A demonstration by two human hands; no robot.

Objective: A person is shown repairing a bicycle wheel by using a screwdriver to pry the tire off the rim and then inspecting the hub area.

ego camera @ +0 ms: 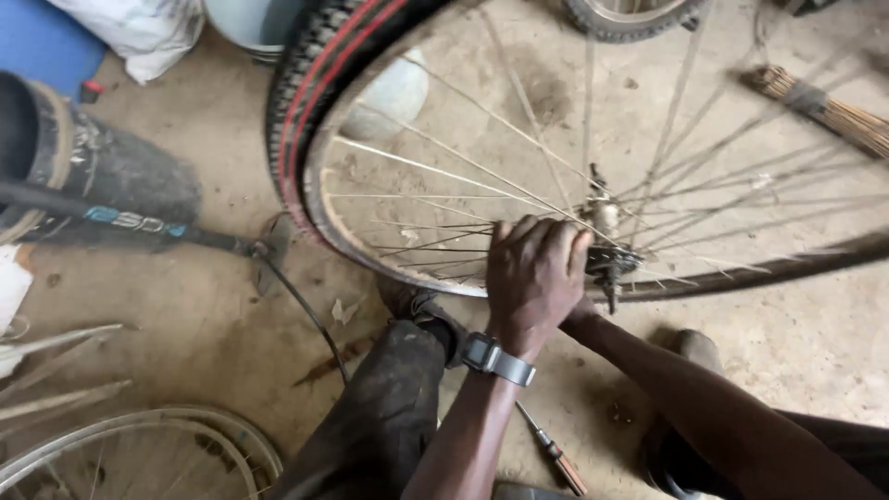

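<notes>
Head view: bicycle wheel stands on the concrete floor, black tyre with red stripes, rim and spokes filling the far right of the scene. Left hand lies over the spokes just left of the hub, fingers curled shut around the spokes near the hub; a dark wristwatch sits on that wrist. Right hand is mostly hidden behind the left one, reaching in at the hub's axle end; cannot tell whether its fingers are open or closed, nor what they hold. Person's dark trouser leg is near centre, shoe touching the rim's lower edge. A screwdriver with a reddish handle lies on the floor near, between the two forearms. Left side: a floor pump lying flat, its black hose running toward the leg, and a dark tyre behind it. Near left: a bare rim with spokes. Far right: a bundle broom. Far left: a white sack.
</notes>
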